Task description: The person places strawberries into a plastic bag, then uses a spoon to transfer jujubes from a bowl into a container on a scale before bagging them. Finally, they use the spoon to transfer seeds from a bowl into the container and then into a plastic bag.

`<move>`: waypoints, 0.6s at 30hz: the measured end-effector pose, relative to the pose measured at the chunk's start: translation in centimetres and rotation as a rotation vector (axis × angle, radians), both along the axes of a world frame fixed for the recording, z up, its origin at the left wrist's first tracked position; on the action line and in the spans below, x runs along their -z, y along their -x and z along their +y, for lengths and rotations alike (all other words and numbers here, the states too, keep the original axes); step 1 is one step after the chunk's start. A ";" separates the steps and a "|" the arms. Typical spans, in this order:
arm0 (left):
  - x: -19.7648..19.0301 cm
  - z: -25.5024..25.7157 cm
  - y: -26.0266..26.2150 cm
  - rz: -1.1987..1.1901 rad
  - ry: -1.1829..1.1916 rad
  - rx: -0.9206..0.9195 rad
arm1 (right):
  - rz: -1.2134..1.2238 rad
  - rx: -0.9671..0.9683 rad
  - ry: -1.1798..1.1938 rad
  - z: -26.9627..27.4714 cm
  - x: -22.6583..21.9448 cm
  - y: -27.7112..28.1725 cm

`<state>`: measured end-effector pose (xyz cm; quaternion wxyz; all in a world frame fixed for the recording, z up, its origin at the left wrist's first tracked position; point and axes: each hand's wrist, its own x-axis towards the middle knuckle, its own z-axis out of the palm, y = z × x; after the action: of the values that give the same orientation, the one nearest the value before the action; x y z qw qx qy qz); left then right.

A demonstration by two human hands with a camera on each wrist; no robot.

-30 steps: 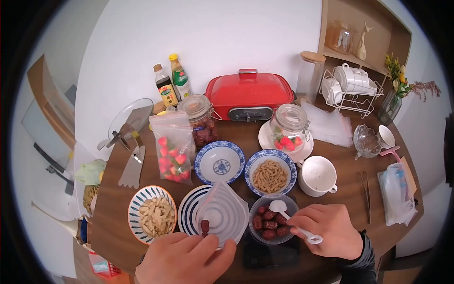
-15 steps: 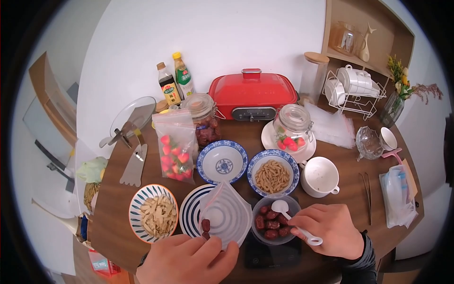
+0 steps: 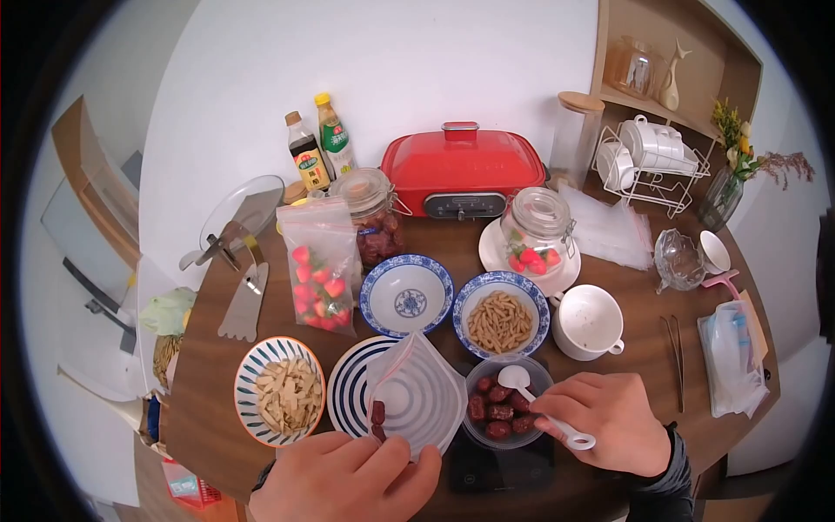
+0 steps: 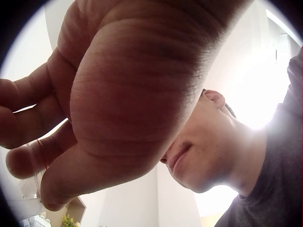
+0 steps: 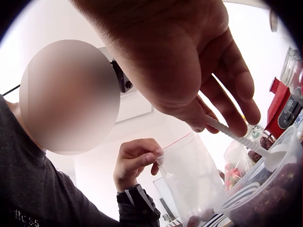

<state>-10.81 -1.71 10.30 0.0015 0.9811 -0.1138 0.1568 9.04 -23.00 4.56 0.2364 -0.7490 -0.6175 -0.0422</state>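
Note:
My left hand (image 3: 348,478) pinches the top edge of a clear zip bag (image 3: 426,396) with a red seal line. A few dried red dates (image 3: 377,413) lie inside the bag, which overlaps a blue-ringed plate (image 3: 344,374). In my right hand (image 3: 609,422) is a white spoon (image 3: 515,377), gripped by its handle between thumb and fingers. Its bowl is among or just over the red dates (image 3: 498,411) in a clear plastic tub (image 3: 470,422). That tub stands on a black kitchen scale (image 3: 500,474). The right wrist view shows the spoon (image 5: 274,161) at the tub's rim.
Around the hands stand a bowl of pale dried slices (image 3: 287,396), a blue-rimmed bowl (image 3: 391,300), a bowl of brown pieces (image 3: 500,322) and a white cup (image 3: 587,322). Behind are a strawberry bag (image 3: 317,287), glass jars, and a red electric cooker (image 3: 461,170). Tweezers (image 3: 674,361) lie right.
The whole head view has shifted slightly. Both hands keep their holds on the bag and the spoon, and the spoon stays at the dates in the tub.

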 end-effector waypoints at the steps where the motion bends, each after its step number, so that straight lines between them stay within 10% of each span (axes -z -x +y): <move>1: 0.0 0.0 0.0 0.001 -0.001 -0.001 | 0.003 0.004 -0.001 0.0 0.0 0.0; 18: 0.0 -0.3 -0.1 0.004 -0.021 -0.012 | -0.015 0.012 -0.009 -0.1 -0.2 0.0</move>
<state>-10.74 -1.97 10.25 -0.0093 0.9820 -0.1096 0.1535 9.03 -23.08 4.75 0.2347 -0.7514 -0.6145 -0.0519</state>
